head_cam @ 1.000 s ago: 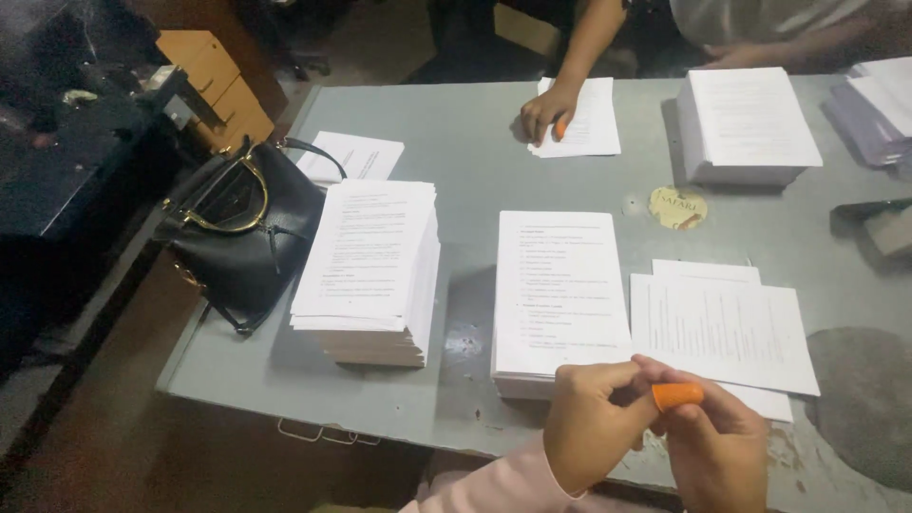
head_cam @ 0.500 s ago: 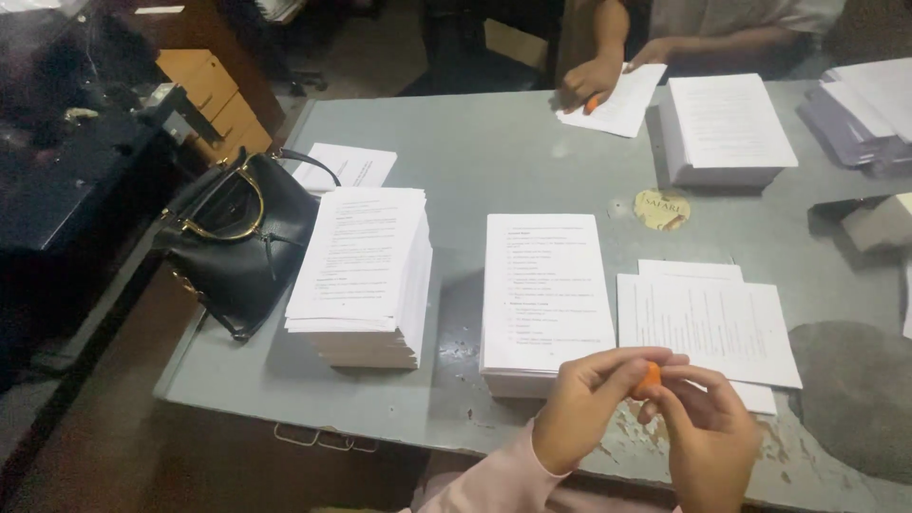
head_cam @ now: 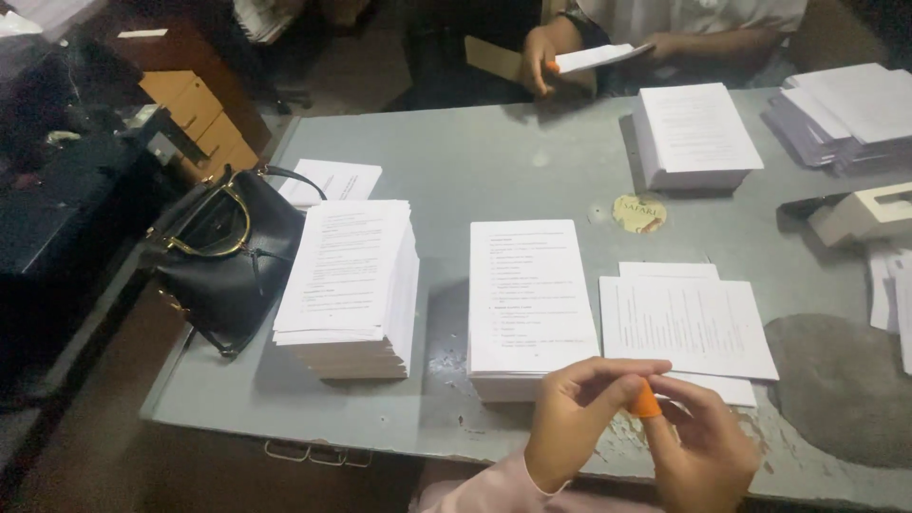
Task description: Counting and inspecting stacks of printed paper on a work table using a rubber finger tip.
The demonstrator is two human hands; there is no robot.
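My left hand and my right hand meet at the near edge of the grey table. The thumb and fingers of my left hand pinch a small orange rubber finger cover that sits on a fingertip of my right hand. My right hand holds nothing else, and its other fingers are loosely curled. Just beyond my hands lie a stack of printed sheets and a thin pile of loose sheets.
A taller paper stack stands on the left beside a black handbag. More stacks sit at the far right, near a stapler. Across the table a person's hand with an orange fingertip holds up a sheet.
My hands stay together on the orange cover and have drifted slightly left. The person opposite has lifted a sheet off the table.
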